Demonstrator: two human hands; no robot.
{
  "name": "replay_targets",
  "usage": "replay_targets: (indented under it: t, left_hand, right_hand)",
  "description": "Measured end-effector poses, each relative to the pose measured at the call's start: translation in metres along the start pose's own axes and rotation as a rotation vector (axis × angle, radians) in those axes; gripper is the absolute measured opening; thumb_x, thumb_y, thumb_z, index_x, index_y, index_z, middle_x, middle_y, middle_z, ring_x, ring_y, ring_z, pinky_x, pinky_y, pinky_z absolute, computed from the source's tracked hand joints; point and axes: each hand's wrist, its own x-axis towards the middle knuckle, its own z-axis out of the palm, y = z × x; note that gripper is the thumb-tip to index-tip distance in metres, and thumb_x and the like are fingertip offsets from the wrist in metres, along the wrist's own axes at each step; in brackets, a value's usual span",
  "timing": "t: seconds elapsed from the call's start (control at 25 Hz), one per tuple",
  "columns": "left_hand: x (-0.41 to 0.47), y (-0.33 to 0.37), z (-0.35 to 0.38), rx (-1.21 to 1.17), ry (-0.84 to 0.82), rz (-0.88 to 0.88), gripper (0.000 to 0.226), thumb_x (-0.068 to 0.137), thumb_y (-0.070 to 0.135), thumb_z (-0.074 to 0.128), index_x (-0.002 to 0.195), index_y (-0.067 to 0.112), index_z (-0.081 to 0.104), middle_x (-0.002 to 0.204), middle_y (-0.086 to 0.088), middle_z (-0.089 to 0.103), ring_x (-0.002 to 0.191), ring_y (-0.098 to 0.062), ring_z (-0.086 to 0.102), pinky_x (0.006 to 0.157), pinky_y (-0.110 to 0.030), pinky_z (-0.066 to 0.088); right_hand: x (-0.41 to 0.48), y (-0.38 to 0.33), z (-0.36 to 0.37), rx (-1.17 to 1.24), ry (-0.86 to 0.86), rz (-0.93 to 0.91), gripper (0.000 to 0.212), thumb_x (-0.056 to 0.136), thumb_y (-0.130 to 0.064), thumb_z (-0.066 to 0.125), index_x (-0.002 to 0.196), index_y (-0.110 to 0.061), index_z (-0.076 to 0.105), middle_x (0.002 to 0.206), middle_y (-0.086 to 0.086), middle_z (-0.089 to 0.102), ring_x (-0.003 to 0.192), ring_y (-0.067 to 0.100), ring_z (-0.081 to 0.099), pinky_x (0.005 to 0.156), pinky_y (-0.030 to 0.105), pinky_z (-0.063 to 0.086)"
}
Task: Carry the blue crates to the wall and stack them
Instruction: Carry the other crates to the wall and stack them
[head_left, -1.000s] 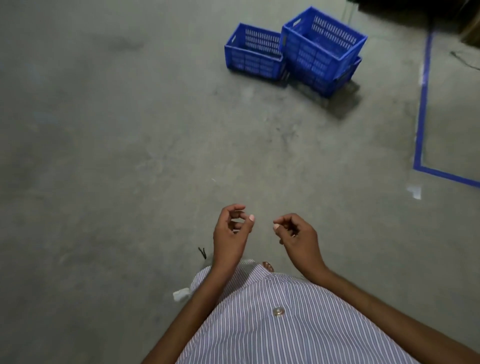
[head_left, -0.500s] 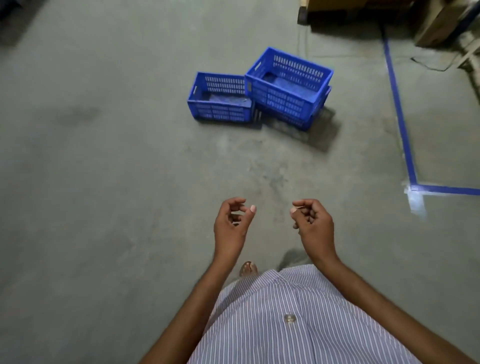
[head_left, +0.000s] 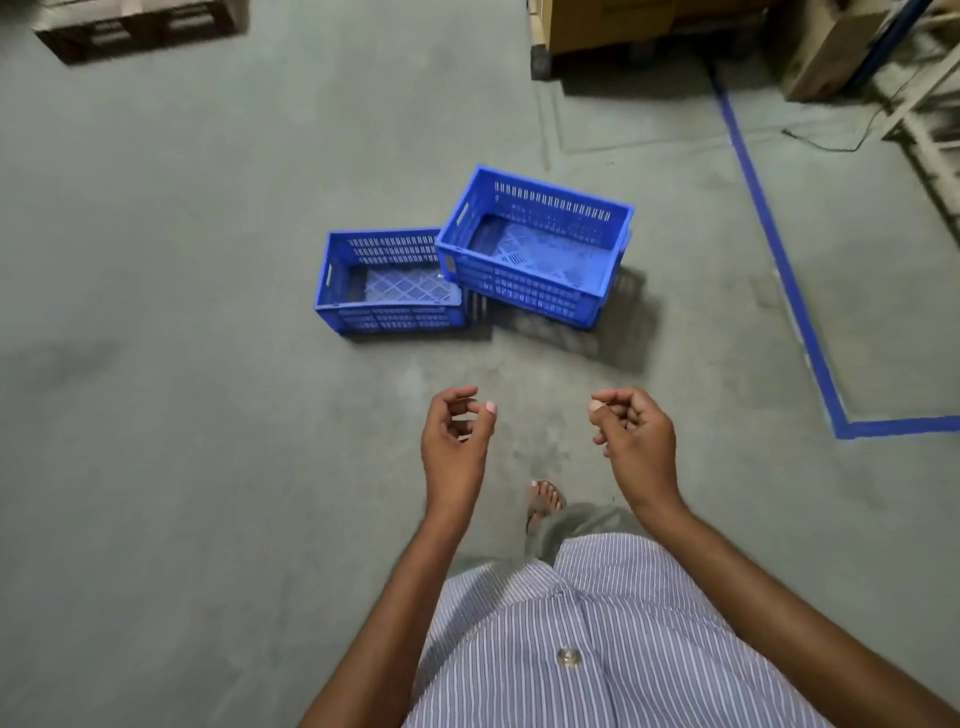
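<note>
Crates (head_left: 535, 291) nearer than 1 s ago; person's walked up. Just short of crates, left hand (head_left: 454, 441) & right hand (head_left: 636, 441) loosely curled, holding nothing. Pickup prob next.

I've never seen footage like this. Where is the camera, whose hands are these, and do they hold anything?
There is no machine here: a person wears one wide-angle camera on the head, so you look forward and down over their striped shirt. The left hand and right hand are held out in front, fingers loosely curled, holding nothing. On the grey concrete floor ahead stand blue crates: a single crate on the left and, close beside it, a stacked crate that seems to sit on another. A blue tape line runs along the right.
</note>
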Motion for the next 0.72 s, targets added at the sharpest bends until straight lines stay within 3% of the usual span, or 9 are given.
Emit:
replay_targets:
  t: [0.12, 0.32, 0.4, 0.52, 0.72]
  left_hand:
    - [0.093, 0.030, 0.022, 0.041, -0.037, 0.014, 0.021, 0.091, 0.013, 0.073, 0.107, 0.024, 0.064, 0.091, 0.005, 0.068, 0.079, -0.017, 0.064, 0.077, -0.033, 0.054]
    - [0.248, 0.051, 0.048, 0.121, -0.156, 0.030, 0.025, 0.091, 0.010, 0.072, 0.113, 0.018, 0.064, 0.097, 0.000, 0.071, 0.080, -0.008, 0.063, 0.073, -0.018, 0.049]
    - [0.319, 0.040, 0.062, 0.149, -0.219, 0.033, 0.025, 0.091, 0.009, 0.071, 0.114, 0.016, 0.064, 0.097, 0.004, 0.070, 0.083, -0.007, 0.064, 0.076, -0.017, 0.050]
    - [0.422, 0.012, 0.087, 0.244, -0.304, 0.021, 0.027, 0.093, 0.011, 0.069, 0.118, 0.017, 0.063, 0.104, 0.004, 0.070, 0.088, -0.006, 0.065, 0.080, -0.018, 0.051]
    - [0.565, -0.049, 0.123, 0.480, -0.411, 0.033, 0.036, 0.092, 0.023, 0.068, 0.128, 0.021, 0.062, 0.123, 0.007, 0.066, 0.110, -0.005, 0.060, 0.095, -0.026, 0.047]
  right_hand:
    - [0.090, -0.030, 0.017, -0.048, 0.043, 0.029, 0.014, 0.092, -0.010, 0.069, 0.083, -0.021, 0.067, 0.073, 0.004, 0.065, 0.067, 0.020, 0.059, 0.051, 0.012, 0.045]
    - [0.223, -0.048, 0.065, -0.107, 0.139, 0.111, 0.007, 0.090, -0.012, 0.070, 0.086, -0.017, 0.069, 0.072, -0.002, 0.066, 0.066, 0.012, 0.060, 0.059, 0.017, 0.048]
    - [0.277, -0.040, 0.093, -0.153, 0.207, 0.131, 0.005, 0.089, -0.014, 0.072, 0.093, -0.014, 0.071, 0.075, -0.004, 0.068, 0.065, 0.003, 0.060, 0.067, 0.019, 0.048]
    - [0.354, -0.021, 0.131, -0.226, 0.298, 0.184, 0.013, 0.089, -0.015, 0.072, 0.102, -0.015, 0.070, 0.087, -0.002, 0.071, 0.066, -0.008, 0.061, 0.068, 0.008, 0.046]
    - [0.475, 0.029, 0.164, -0.310, 0.379, 0.279, 0.024, 0.091, -0.013, 0.070, 0.115, -0.013, 0.067, 0.105, -0.001, 0.069, 0.073, -0.009, 0.061, 0.069, 0.002, 0.043]
